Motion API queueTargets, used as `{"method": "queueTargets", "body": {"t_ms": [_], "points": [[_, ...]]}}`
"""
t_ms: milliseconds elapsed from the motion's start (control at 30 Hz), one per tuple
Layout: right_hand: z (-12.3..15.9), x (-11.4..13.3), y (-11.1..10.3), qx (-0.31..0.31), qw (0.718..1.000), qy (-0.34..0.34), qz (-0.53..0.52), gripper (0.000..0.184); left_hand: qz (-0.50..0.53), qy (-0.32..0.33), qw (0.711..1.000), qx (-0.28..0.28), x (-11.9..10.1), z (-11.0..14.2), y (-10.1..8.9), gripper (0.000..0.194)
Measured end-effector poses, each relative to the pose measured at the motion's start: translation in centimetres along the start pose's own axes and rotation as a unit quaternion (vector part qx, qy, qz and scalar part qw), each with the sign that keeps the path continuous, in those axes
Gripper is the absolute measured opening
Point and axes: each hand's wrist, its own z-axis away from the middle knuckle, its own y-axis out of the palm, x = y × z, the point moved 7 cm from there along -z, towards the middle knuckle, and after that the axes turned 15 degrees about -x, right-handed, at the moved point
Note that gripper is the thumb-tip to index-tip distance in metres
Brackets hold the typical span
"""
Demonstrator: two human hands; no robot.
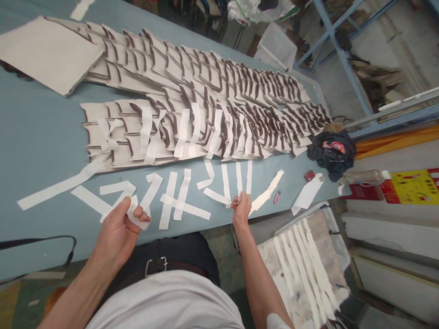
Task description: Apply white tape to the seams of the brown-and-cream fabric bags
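My left hand (120, 223) is closed, thumb on top, round a white strip (140, 218) that folds out past its fingers. More white strips (166, 201) lie loosely crossed on the blue-green tabletop just beyond it. My right hand (243, 206) is pinched at the table's near edge, on the end of a white strip (216, 196); its fingertips are partly hidden. Other strips run from there up to a long row of overlapping beige panels with dark edges (128, 148), and several strips are draped over that row.
A second row of beige panels (133, 59) lies behind, with a flat beige sheet (51, 52) at its left end. To the right are a pink lighter (277, 197), a dark cloth bundle (332, 153) and a bottle (365, 176). Below stands a board with pale strips (274, 269).
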Motion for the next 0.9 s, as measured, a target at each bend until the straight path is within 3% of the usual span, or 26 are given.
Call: {"method": "queueTargets", "body": {"t_ms": [200, 433, 667, 800, 900], "points": [[1.9, -3.1, -2.3, -0.057, 0.997, -0.006, 0.055, 0.039, -0.012, -0.003, 1.000, -0.005, -0.1, -0.1, 0.2, 0.030], [1.3, -2.8, -4.8, -0.096, 0.985, -0.072, 0.123, 0.038, -0.023, 0.010, 1.000, -0.008, -0.6, -0.2, 0.8, 0.029], [0.8, 0.4, -6.0, -0.121, 0.949, -0.181, 0.228, 0.038, -0.020, 0.019, 1.000, -0.010, -1.1, -0.2, 1.0, 0.020], [1.9, 4.0, -6.3, -0.126, 0.924, -0.232, 0.278, 0.036, -0.012, 0.020, 1.000, -0.012, -1.5, 0.1, 1.0, 0.020], [3.6, 7.4, -5.2, -0.114, 0.923, -0.247, 0.272, 0.043, -0.009, 0.023, 1.000, -0.013, -1.8, 0.4, 0.8, 0.020]]}}
